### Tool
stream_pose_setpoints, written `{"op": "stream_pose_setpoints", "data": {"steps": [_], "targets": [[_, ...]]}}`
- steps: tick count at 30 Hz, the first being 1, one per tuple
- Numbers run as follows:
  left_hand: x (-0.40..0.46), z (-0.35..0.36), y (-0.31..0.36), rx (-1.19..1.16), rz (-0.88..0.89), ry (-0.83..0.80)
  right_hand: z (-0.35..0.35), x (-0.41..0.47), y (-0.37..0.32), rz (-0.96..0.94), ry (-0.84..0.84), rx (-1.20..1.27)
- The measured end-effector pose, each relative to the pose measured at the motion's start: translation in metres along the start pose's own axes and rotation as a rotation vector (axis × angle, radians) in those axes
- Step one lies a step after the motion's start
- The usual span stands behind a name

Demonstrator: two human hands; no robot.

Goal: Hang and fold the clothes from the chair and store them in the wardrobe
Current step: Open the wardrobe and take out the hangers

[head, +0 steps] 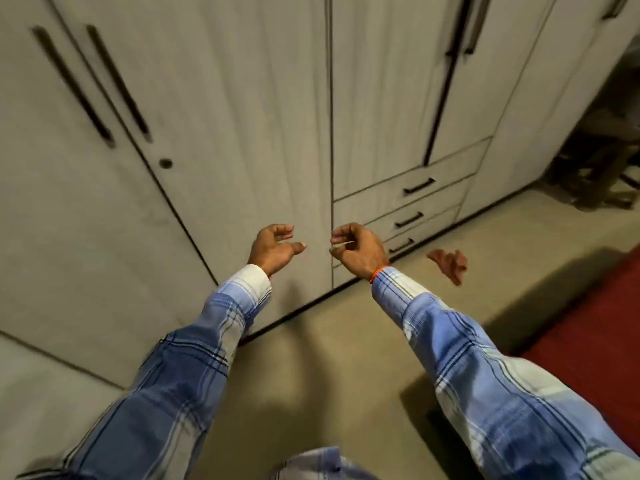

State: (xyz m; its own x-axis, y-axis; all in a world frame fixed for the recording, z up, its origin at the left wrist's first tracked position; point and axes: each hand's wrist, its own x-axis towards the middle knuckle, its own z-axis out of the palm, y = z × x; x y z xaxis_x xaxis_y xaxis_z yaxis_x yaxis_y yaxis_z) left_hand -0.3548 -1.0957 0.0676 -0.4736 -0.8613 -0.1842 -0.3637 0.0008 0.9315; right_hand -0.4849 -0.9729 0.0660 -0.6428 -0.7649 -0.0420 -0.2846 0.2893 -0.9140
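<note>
both hands empty, left hand (273, 249) and right hand (358, 249) loosely curled before shut wardrobe (242, 133); suggest pulling door handles (117, 81) fully open first

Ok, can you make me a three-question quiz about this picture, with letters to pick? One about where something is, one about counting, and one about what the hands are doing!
1. Where is the reddish cloth?
A. on the floor by the drawers
B. in the left hand
C. hanging on a door handle

2. How many drawers are in the stack?
A. one
B. three
C. five

3. What are the wardrobe doors doing?
A. all closed
B. one wide open
C. taken off

Answers: 1 A, it lies on the floor near the bottom drawer. 2 B, three handles sit one under another. 3 A, no gap shows inside; the left hand and right hand hold nothing.
</note>
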Motion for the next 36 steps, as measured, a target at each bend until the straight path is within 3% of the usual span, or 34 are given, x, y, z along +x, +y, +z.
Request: {"op": "stream_pose_setpoints", "data": {"steps": [9,19,27,36], "targets": [[0.08,-0.187,0.022,0.01,0.048,0.398,0.144,0.106,-0.148,-0.251,-0.197,-0.053],[0.154,-0.292,0.102,0.109,0.223,0.854,0.211,0.19,-0.271,-0.415,-0.214,0.084],[0.178,-0.31,0.121,0.119,0.306,0.91,0.227,0.221,-0.315,-0.551,-0.221,0.061],[0.167,-0.306,0.123,0.19,0.271,0.888,0.229,0.208,-0.321,-0.521,-0.265,0.065]]}}
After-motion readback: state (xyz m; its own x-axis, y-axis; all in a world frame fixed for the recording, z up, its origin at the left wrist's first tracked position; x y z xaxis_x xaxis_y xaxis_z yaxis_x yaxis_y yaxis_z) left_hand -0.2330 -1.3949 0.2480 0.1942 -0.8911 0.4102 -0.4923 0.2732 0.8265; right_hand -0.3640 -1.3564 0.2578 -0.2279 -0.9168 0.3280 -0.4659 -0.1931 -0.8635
